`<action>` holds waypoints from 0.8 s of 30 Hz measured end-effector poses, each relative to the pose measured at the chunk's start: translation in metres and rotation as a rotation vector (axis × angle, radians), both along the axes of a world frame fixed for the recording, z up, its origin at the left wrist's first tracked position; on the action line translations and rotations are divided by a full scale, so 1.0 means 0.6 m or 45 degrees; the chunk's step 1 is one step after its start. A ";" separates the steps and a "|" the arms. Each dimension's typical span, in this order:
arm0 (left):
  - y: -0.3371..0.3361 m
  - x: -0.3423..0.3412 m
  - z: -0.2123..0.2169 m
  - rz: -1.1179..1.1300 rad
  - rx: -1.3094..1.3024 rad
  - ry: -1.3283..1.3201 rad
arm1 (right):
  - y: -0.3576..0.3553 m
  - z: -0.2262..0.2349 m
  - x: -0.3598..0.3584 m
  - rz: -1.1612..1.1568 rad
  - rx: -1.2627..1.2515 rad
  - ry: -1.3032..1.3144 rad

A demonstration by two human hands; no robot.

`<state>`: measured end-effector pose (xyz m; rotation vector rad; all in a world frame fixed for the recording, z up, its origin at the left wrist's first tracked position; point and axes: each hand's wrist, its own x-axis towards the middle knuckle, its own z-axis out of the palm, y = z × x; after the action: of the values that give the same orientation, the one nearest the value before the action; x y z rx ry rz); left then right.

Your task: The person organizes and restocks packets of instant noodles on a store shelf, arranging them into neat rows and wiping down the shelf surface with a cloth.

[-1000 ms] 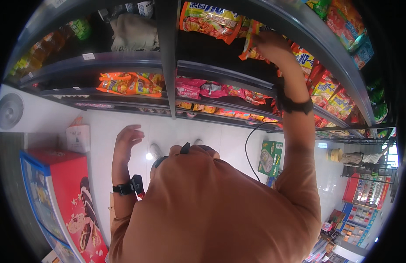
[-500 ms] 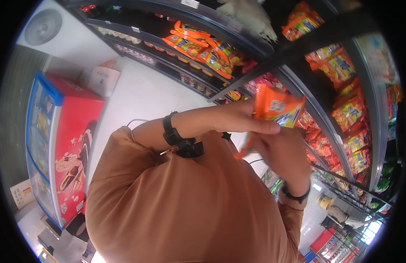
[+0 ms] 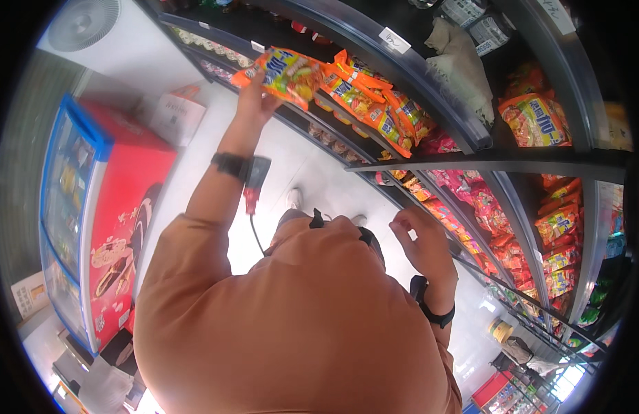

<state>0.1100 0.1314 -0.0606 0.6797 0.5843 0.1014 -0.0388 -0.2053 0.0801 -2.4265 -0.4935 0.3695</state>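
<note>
Up at the shelf (image 3: 402, 58) now, left hand (image 3: 254, 96) fingers gripping orange snack packet (image 3: 288, 72); right hand (image 3: 423, 241) released.

red freezer chest (image 3: 119, 228) | cardboard box (image 3: 173, 116) | wall fan (image 3: 85, 21) | pink snack packs (image 3: 485, 207)

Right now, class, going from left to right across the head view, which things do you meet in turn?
Red and blue glass-fronted freezer chest → left hand gripping an orange snack packet → right hand, empty → orange packets on the dark right-hand shelf.
</note>
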 end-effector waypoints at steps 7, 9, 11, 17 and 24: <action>0.003 0.118 -0.096 -0.296 0.207 -0.256 | -0.037 0.000 -0.024 -0.290 0.014 -0.066; 0.102 0.149 -0.255 -0.361 0.369 -0.197 | -0.060 0.020 -0.022 -0.299 0.106 -0.107; 0.043 0.174 -0.200 -0.219 0.466 0.177 | -0.085 0.036 -0.023 -0.509 0.079 -0.207; 0.005 0.127 -0.113 -0.334 0.116 0.108 | -0.238 0.082 0.049 -0.843 0.063 -0.487; -0.165 -0.082 -0.107 -0.828 0.583 0.097 | -0.407 0.078 0.285 -1.041 -0.035 -0.104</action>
<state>0.0608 0.0326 -0.1246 1.2936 0.3884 -0.4111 0.1320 -0.4493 0.1272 -2.4345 0.4821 -0.0792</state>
